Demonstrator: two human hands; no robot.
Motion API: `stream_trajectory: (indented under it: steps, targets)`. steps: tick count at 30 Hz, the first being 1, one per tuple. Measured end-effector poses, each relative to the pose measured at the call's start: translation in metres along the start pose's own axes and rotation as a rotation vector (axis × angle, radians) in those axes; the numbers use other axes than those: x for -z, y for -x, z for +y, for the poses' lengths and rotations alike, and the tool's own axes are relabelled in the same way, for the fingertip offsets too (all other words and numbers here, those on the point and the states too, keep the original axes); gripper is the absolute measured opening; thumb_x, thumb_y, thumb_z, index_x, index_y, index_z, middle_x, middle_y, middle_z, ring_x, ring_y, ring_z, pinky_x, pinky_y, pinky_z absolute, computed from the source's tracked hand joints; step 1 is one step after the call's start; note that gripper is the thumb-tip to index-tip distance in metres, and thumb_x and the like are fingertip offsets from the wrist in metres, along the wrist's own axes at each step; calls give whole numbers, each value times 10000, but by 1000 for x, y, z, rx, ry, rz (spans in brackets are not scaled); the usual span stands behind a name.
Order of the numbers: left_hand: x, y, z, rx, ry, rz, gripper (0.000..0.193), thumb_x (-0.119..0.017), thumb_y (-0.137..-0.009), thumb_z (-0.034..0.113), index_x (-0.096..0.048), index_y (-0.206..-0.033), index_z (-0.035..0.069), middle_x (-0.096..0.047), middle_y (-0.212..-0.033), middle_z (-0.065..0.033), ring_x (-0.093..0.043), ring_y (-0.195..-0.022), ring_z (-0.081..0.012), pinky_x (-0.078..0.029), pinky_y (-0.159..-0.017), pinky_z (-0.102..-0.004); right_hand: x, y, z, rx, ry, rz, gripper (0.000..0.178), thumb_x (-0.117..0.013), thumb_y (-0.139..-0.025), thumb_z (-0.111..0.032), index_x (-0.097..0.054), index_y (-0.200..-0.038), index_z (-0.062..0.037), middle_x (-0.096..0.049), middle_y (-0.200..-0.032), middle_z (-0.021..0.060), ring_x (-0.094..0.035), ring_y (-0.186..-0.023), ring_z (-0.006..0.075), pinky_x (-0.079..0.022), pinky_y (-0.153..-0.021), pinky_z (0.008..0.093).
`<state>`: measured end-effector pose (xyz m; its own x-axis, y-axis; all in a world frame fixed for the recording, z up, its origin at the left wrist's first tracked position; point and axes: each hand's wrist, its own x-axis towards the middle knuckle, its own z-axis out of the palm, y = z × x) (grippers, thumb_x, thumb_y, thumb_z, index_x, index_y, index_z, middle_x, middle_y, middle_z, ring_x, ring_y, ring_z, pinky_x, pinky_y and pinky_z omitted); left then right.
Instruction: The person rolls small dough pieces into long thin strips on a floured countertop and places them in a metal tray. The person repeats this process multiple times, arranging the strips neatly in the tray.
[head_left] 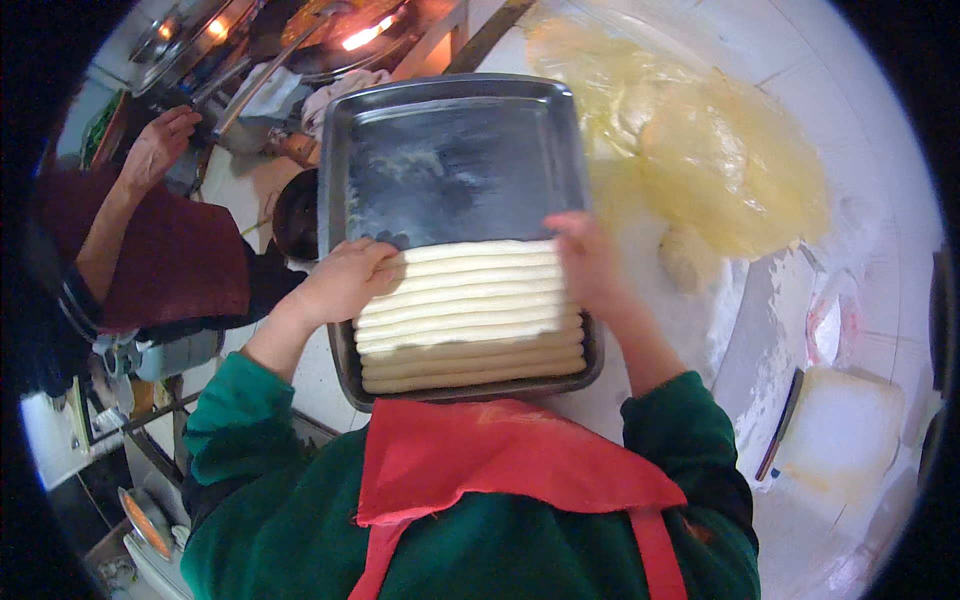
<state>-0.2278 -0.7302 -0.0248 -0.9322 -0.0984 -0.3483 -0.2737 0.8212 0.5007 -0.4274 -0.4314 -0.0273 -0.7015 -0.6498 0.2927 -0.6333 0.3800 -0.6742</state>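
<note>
A dark metal baking tray [452,88] stands right in front of me, with several long pale dough strips [470,310] lying side by side across its near half. The far half shows bare, flour-dusted metal. My left hand [345,280] is at the left end of the farthest strips, its fingers closed on the end of a dough strip. At the right end of the same strips is my right hand [588,265], smeared by motion, so its grip does not show clearly.
Yellowish plastic sheeting [735,160] covers a lump at the far right of the floury table. A knife [780,425] lies beside a white board [845,425]. At left, a co-worker's hand [155,150] is near a hot stove with a pan [340,40].
</note>
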Motion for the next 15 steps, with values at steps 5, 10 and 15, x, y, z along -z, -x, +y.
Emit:
stream_trajectory:
  steps: [5,10,15]
  targets:
    - [13,-31,64,245,-122,-75,497,-521,-915,349,-488,-1280,12,-569,-1207,-221,-519,-1148,-379,-409,-975,-413,98,17,76,-523,449,272,304,-555,-867,-246,-634,-1069,-33,-633,-1052,185,-588,-991,378,-456,-891,438]
    - [-29,-100,129,-298,473,-129,531,-523,-933,335,-434,-1324,-13,-536,-1271,-220,-528,-1169,-300,-406,-985,-356,120,25,148,-531,620,205,506,-561,-838,-459,-619,-1104,-32,-650,-1022,201,-609,-984,360,-469,-879,433]
    - [-52,-137,133,-222,535,-112,507,-524,-951,313,-430,-1318,-23,-569,-1218,-144,-533,-1108,-196,-420,-951,-300,133,27,152,-772,486,-32,547,-557,-820,-506,-633,-1062,-22,-648,-1031,222,-620,-966,368,-470,-871,438]
